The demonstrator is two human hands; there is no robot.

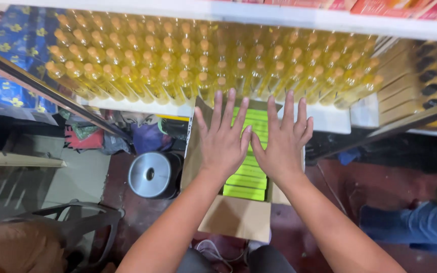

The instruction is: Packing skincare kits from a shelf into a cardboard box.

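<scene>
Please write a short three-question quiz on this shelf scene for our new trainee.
1. True or false: both hands are spread flat, palms down, holding nothing.
2. What fills the open cardboard box? A) bright green packs B) red cans C) white cups
3. What stands in rows on the white shelf?

Key:
1. True: the left hand and right hand hover side by side over the box.
2. A, the green packs.
3. Yellow bottles.

Shop corner with stocked shelves

A white shelf (142, 107) carries rows of yellow bottles (178, 60); below, a dark red floor (395, 187), a round metal lid (150, 174), and a beige chair (6, 162) at left.
</scene>
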